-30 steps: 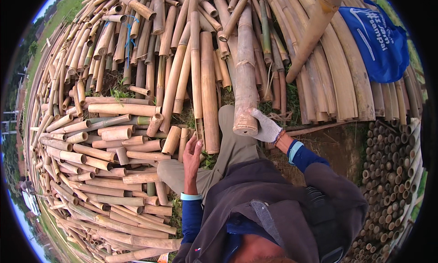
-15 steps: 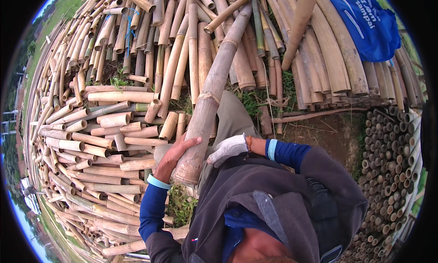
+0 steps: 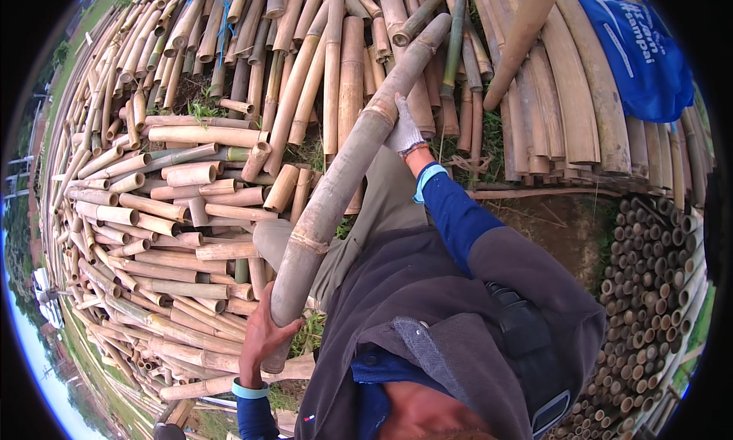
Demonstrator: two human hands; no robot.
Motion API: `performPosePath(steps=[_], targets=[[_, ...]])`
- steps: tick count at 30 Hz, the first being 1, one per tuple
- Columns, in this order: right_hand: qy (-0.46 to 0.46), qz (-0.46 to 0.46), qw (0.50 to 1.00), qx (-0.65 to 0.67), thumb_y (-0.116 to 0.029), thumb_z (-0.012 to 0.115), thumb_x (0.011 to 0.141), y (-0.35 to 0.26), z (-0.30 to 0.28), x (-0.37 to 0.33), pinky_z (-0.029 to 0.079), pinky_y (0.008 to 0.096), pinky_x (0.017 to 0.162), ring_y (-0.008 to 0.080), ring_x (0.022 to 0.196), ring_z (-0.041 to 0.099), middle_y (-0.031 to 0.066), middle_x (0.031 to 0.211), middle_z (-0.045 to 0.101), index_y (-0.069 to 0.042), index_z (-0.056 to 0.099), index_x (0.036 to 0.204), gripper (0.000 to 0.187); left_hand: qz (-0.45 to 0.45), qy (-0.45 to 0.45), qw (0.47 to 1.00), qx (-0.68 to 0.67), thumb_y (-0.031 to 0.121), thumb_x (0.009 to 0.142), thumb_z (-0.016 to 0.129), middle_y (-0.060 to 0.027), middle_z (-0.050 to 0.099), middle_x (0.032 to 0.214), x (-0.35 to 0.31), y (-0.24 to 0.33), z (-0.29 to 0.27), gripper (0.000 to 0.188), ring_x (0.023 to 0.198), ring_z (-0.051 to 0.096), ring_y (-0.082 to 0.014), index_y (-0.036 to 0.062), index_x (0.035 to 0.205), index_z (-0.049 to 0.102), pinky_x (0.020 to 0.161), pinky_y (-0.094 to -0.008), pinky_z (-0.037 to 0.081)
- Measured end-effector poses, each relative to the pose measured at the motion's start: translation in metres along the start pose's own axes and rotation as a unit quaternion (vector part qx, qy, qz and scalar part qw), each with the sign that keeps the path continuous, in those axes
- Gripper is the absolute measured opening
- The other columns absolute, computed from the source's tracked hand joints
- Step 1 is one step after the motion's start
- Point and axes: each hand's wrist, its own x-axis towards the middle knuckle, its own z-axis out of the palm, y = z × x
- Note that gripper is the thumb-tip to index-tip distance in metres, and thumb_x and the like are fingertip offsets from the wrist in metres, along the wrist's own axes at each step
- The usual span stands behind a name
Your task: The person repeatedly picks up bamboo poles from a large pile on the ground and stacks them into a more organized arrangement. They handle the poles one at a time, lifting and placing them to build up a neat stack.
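While the long bamboo pole (image 3: 343,173) slants off the ground across your body, your bare left hand (image 3: 263,341) cups its thick lower end and your gloved right hand (image 3: 403,131) grips mid-shaft. It's lifted clear, not yet laid on the surrounding bamboo stacks (image 3: 153,211).

Soft, even daylight lit the scene, with no hard shadows and no glare; the bamboo pile (image 3: 191,188) looked evenly bright. A pale, washed-out patch of sky (image 3: 46,386) showed at the lower left. The fisheye lens bent straight poles toward the rim, and a black border ringed the round picture. Focus was sharp at the centre, softer at the edges.
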Motion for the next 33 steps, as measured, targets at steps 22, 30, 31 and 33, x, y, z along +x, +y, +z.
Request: performPosePath(steps=[22, 30, 31, 33], targets=[[-0.088, 0.262, 0.934, -0.228, -0.04, 0.062, 0.105, 0.183, 0.089, -0.17, 0.036, 0.0519, 0.123, 0.0315, 0.138, 0.055, 0.0159, 0.147, 0.058, -0.001, 0.048, 0.149, 0.06, 0.058, 0.127, 0.98, -0.141, 0.052, 0.064, 0.093, -0.0319, 0.07, 0.119, 0.101, -0.051, 0.088, 0.115, 0.115, 0.068, -0.0463, 0.0014, 0.153, 0.041, 0.1, -0.0503, 0.054], [-0.172, 0.369, 0.818, -0.406, -0.048, 0.071, 0.102, 0.246, 0.126, -0.182, 0.031, 0.0492, 0.128, 0.0303, 0.147, 0.043, 0.0144, 0.161, 0.043, -0.004, 0.035, 0.161, 0.082, -0.094, 0.345, 0.903, -0.237, 0.044, 0.063, 0.086, -0.0239, 0.074, 0.105, -0.023, -0.046, 0.132, 0.086, 0.098, 0.073, -0.0421, 0.0018, 0.134, 0.059, 0.086, -0.0494, 0.056], [-0.227, 0.364, 0.795, -0.429, -0.042, 0.072, 0.103, 0.258, 0.127, -0.178, 0.034, 0.0464, 0.126, 0.0293, 0.146, 0.045, 0.0132, 0.16, 0.044, -0.005, 0.036, 0.161, 0.077, -0.113, 0.381, 0.881, -0.258, 0.043, 0.063, 0.086, -0.0239, 0.074, 0.107, -0.033, -0.046, 0.139, 0.087, 0.099, 0.073, -0.0413, 0.002, 0.136, 0.059, 0.088, -0.0486, 0.056], [-0.279, 0.385, 0.726, -0.497, -0.037, 0.071, 0.104, 0.279, 0.14, -0.179, 0.037, 0.0439, 0.123, 0.0274, 0.144, 0.046, 0.0116, 0.159, 0.045, -0.006, 0.036, 0.162, 0.074, -0.143, 0.443, 0.833, -0.297, 0.042, 0.063, 0.086, -0.0239, 0.074, 0.111, -0.046, -0.045, 0.155, 0.09, 0.103, 0.073, -0.0398, 0.0024, 0.139, 0.059, 0.091, -0.047, 0.056]])
